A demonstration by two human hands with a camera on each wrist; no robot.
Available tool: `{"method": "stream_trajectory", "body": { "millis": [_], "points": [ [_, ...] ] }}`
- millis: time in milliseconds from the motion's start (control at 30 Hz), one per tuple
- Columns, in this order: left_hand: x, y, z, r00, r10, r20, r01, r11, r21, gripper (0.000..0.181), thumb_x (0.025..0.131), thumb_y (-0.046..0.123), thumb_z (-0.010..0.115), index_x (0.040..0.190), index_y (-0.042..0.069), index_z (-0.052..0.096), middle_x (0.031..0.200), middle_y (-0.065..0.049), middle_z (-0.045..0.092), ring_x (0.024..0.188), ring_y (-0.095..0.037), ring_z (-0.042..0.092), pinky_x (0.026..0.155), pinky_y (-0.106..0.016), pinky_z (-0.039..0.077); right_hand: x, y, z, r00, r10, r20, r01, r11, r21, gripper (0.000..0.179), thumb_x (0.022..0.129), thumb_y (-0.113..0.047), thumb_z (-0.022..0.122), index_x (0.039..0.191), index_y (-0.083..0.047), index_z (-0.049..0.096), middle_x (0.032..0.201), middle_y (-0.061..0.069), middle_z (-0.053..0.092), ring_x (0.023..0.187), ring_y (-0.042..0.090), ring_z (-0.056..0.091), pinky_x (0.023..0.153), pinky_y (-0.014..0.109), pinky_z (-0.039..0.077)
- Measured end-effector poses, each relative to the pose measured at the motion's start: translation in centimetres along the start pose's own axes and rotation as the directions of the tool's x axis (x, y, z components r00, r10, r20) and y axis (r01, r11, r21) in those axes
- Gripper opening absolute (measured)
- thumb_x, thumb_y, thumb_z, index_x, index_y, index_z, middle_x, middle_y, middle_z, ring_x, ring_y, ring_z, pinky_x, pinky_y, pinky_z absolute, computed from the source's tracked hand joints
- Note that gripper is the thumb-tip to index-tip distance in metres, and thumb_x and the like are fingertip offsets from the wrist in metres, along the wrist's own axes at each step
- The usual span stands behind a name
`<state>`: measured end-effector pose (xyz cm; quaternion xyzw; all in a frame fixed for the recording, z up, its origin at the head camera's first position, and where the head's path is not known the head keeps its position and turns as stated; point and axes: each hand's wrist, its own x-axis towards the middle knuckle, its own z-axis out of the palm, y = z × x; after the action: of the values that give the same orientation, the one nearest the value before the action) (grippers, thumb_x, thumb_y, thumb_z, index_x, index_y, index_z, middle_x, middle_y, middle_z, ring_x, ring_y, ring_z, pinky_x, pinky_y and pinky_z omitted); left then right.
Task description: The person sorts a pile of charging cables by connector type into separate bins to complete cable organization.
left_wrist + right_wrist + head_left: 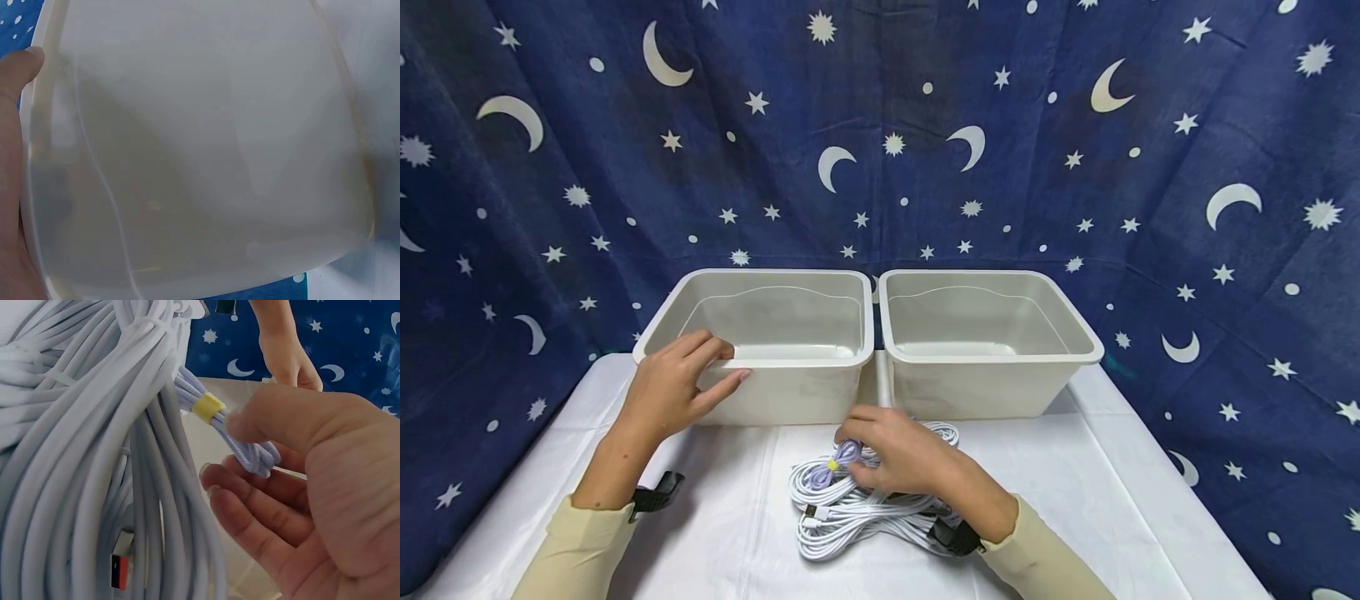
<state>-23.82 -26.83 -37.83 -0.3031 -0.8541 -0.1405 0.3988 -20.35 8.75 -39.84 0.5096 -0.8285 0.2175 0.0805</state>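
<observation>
At the left white plastic bin (797, 393), my left hand (673, 382) holds the near rim, with the fingers over the edge and the thumb along the outer front wall. The left wrist view has the thumb (28, 65) at the rim. My right hand (898, 450) is over a pile of coiled white cables (842, 537) in front of the bins. Between its thumb and fingers it pinches a small lilac cable bundle (253, 456), bound by a yellow band (209, 407). A USB plug (815, 512) shows among the white coils.
A second white bin (977, 390) stands right of the first, a narrow gap between them. Both are on a white-covered table (722, 517). Behind and at the sides hangs a dark blue curtain (895, 92) with moons and stars. Black straps (655, 493) are on the wrists.
</observation>
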Motion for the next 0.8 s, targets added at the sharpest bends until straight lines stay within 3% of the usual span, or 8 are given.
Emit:
{"method": "stream_trajectory", "body": {
  "millis": [167, 433, 800],
  "points": [
    [-0.01, -0.01, 0.01, 1.000, -0.002, 0.005, 0.002, 1.000, 0.000, 0.033, 0.090, 0.045, 0.077, 0.097, 0.013, 0.072, 0.091, 0.000, 0.066, 0.077, -0.018, 0.066, 0.059, -0.044, 0.053, -0.01, -0.20, -0.32, 0.999, -0.024, -0.033, 0.026, 0.998, 0.054, 0.028, 0.088, -0.010, 0.079, 0.115, -0.008, 0.074, 0.111, -0.002, 0.068, 0.095, 0.005, 0.062, 0.088, 0.016, 0.052],
    [-0.06, -0.07, 0.04, 1.000, -0.005, 0.006, 0.005, 1.000, 0.001, 0.032, 0.089, 0.045, 0.078, 0.097, 0.014, 0.071, 0.091, 0.001, 0.065, 0.076, -0.018, 0.066, 0.058, -0.044, 0.052, 0.04, -0.31, -0.56, 0.995, -0.051, -0.083, 0.067, 0.977, 0.202, 0.028, 0.086, 0.002, 0.077, 0.114, -0.004, 0.073, 0.109, 0.003, 0.067, 0.084, 0.004, 0.064, 0.075, 0.013, 0.055],
    [0.00, -0.04, 0.03, 1.000, 0.002, -0.010, -0.002, 1.000, -0.001, 0.036, 0.092, 0.049, 0.073, 0.097, 0.014, 0.072, 0.090, 0.001, 0.065, 0.075, -0.018, 0.066, 0.057, -0.045, 0.052, 0.13, -0.56, -1.02, 0.988, -0.055, -0.144, 0.079, 0.984, 0.163, 0.027, 0.085, 0.004, 0.076, 0.110, -0.007, 0.074, 0.108, 0.000, 0.069, 0.084, 0.005, 0.064, 0.074, 0.015, 0.055]
  ]
}}
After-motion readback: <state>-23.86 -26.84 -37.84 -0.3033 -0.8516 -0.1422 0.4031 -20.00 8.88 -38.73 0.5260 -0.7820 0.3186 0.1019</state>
